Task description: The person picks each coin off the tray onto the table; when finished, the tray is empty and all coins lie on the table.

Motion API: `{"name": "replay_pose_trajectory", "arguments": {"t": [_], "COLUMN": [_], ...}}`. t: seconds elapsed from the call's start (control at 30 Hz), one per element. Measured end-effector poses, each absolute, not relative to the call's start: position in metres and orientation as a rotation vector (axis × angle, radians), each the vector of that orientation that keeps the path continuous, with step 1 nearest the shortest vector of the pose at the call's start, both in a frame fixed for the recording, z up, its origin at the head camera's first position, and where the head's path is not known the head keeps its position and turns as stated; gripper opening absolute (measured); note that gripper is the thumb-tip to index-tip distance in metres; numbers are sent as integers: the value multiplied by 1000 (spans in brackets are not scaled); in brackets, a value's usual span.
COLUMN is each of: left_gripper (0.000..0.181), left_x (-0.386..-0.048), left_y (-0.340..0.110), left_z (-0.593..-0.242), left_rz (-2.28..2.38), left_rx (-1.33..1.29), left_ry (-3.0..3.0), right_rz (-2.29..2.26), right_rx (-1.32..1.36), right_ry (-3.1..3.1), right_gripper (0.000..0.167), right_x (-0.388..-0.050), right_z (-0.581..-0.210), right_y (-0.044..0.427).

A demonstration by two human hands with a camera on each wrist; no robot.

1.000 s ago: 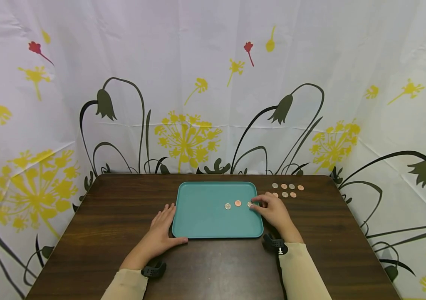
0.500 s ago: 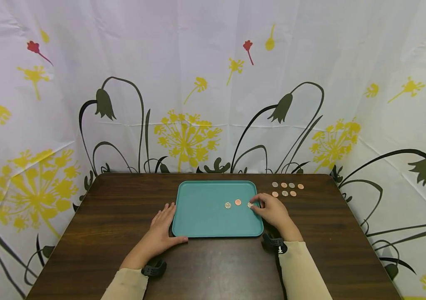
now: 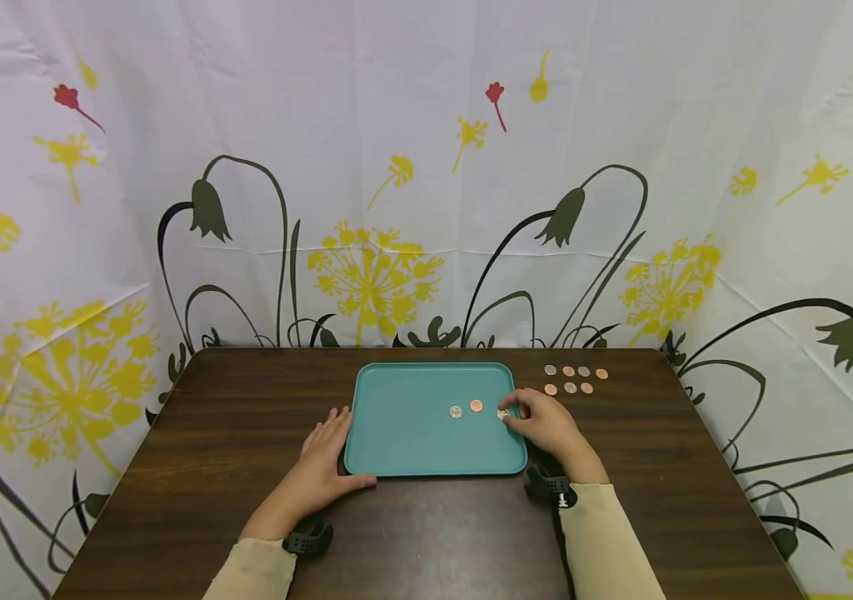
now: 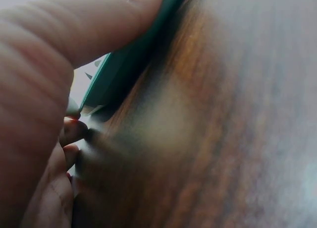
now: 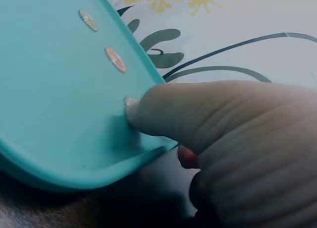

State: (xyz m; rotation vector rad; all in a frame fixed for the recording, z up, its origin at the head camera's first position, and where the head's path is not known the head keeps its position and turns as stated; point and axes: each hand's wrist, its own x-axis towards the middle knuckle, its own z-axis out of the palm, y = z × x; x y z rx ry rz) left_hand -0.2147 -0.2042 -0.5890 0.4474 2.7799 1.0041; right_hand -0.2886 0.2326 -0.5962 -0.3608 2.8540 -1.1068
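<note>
A teal tray (image 3: 411, 433) lies on the dark wooden table. On it a silver coin (image 3: 456, 412) and a copper coin (image 3: 476, 406) lie flat in a row. Near the tray's right edge, my right hand (image 3: 549, 425) pinches another silver coin (image 3: 502, 414) between thumb and forefinger, low over the tray floor. The right wrist view has the thumb (image 5: 163, 111) covering most of this coin. My left hand (image 3: 321, 467) rests spread at the tray's left near corner, its thumb along the front rim and its fingers extended beside the left rim.
Beyond the tray's right side, several silver and copper coins (image 3: 570, 387) lie in two rows on the table (image 3: 426, 542). A white curtain (image 3: 426, 167) with a flower print hangs behind the table. A cable runs along the right sleeve (image 3: 606, 542).
The right fingertips and the silver coin have shifted very slightly to the right and nearer to me. My left hand, the tray and the other coins stay put.
</note>
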Motion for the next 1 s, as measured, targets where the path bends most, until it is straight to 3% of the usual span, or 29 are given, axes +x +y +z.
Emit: {"name": "replay_pose_trajectory", "arguments": {"t": [0.6, 1.0], "left_gripper": [127, 125], "left_x": [-216, -215], "left_y": [-204, -206], "left_z": [-589, -592], "left_rz": [987, 1003], "left_rx": [451, 457], "left_ry": [2788, 2799], "right_rz": [-1449, -1849], "right_rx": [-453, -373], "right_ry": [2610, 2676], "right_gripper": [16, 18], "right_x": [-290, -294], "right_z": [-599, -612], "right_y": [246, 256]}}
